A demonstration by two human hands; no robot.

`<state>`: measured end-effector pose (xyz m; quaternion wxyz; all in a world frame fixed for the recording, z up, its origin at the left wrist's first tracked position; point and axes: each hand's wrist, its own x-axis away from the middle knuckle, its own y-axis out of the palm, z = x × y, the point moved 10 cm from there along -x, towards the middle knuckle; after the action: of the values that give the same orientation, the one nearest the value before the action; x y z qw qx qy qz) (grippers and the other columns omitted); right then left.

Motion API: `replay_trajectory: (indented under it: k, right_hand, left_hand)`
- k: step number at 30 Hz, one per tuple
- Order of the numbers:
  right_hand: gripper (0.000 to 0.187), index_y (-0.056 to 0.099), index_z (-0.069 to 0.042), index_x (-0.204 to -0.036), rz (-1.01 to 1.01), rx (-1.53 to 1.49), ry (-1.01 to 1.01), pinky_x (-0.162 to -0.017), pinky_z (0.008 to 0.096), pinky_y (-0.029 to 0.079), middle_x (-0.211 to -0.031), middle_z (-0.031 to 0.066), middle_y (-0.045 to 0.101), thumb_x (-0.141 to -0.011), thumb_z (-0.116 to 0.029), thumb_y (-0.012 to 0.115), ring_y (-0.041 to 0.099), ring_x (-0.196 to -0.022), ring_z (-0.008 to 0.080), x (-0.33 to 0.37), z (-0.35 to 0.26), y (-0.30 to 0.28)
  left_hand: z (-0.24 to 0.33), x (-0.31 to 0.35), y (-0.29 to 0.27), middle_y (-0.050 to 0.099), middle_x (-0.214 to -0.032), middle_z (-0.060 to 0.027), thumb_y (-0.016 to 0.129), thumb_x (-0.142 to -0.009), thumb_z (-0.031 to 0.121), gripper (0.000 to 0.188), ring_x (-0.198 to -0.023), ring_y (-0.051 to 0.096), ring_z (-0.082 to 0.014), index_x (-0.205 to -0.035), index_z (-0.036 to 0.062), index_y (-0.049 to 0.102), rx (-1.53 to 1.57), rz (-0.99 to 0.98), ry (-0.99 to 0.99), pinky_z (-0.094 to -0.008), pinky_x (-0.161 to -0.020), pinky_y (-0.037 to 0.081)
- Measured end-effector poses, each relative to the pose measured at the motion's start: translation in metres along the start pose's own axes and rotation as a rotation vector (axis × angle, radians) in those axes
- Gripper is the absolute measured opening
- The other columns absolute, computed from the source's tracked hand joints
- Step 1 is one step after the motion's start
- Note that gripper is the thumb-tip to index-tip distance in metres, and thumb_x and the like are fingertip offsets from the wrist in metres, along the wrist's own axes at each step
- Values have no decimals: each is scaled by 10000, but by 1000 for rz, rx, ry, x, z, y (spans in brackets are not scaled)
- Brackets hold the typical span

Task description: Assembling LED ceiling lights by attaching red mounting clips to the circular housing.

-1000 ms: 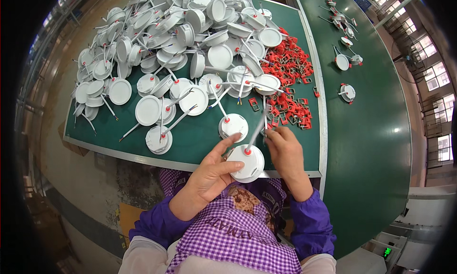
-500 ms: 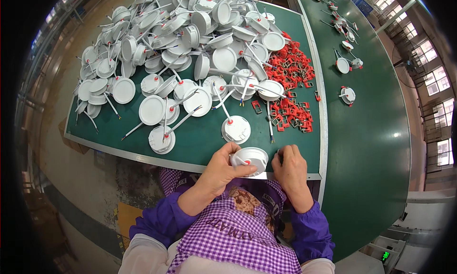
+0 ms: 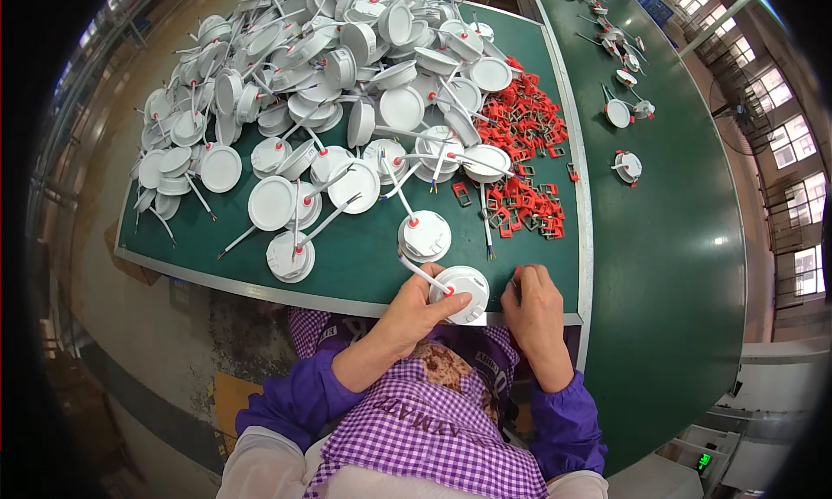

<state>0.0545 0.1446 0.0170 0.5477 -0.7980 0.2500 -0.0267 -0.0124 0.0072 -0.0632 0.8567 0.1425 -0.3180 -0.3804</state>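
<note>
At the table's front edge my left hand point(image 3: 414, 310) grips a round white downlight point(image 3: 464, 293) by its rim. Its back faces up, and a white cable leaves it at a red grommet. Beside it, a short gap to the right, my right hand point(image 3: 535, 313) is closed in a pinch. Whatever it holds is hidden by the fingers. Another downlight point(image 3: 425, 236) lies just beyond my left hand, its cable pointing away. Farther right lie many small red clips with metal frames point(image 3: 529, 208), some spread loose below the denser heap.
A large heap of white downlights point(image 3: 303, 57) covers the far and left part of the green table point(image 3: 364, 278). To the right, past a metal edge strip point(image 3: 582, 239), runs a green conveyor belt point(image 3: 663, 308) carrying several downlights with red clips point(image 3: 628, 168).
The downlight in my left hand has turned so its back and cable now face up more fully. My right hand stays pinched close beside it, shifted slightly right.
</note>
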Motion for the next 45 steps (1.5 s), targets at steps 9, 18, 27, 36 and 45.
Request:
replay_trajectory:
  k: [9, 18, 27, 36, 45]
  right_hand:
    - [149, 648, 50, -1016, -96, -651, 292, -659, 237, 530, -804, 81, 686, -873, 9, 632, 689, -736, 118, 13, -1, 2]
    - [175, 644, 2, -1002, -67, -441, 19, -633, 353, 524, -855, 164, 662, -831, 40, 637, 674, -745, 314, 7, -37, -15]
    - [177, 619, -8, -971, -40, -370, 2, -640, 335, 515, -852, 148, 649, -807, 51, 653, 667, -751, 288, 8, -40, -16]
    - [110, 591, 4, -962, -321, -1036, 351, -609, 228, 489, -799, 39, 635, -905, -65, 655, 606, -715, 84, 23, -26, 18]
    - [154, 577, -4, -932, -318, -958, 279, -543, 212, 404, -730, 3, 576, -950, -150, 619, 504, -628, 53, 8, -20, 16]
  left_hand:
    - [10, -3, 9, 653, -1023, -65, 680, -892, 97, 314, -901, 626, -102, -1159, -18, 561, -73, -4, 159, -250, -798, 515]
    - [31, 5, 14, 631, -970, -49, 696, -867, 110, 321, -885, 583, -94, -1143, 7, 569, -483, 53, 305, -255, -778, 478]
    - [41, 5, 13, 665, -842, -129, 714, -831, 170, 318, -756, 657, -223, -1090, 38, 586, -632, -2, 376, -336, -700, 515]
    - [50, 8, 19, 660, -900, -22, 838, -740, 120, 362, -788, 603, -79, -1034, 21, 652, -421, -160, 264, -232, -690, 485]
    - [43, 14, 22, 660, -887, -24, 865, -677, 92, 365, -773, 617, -93, -980, 6, 681, -314, -164, 153, -224, -674, 491]
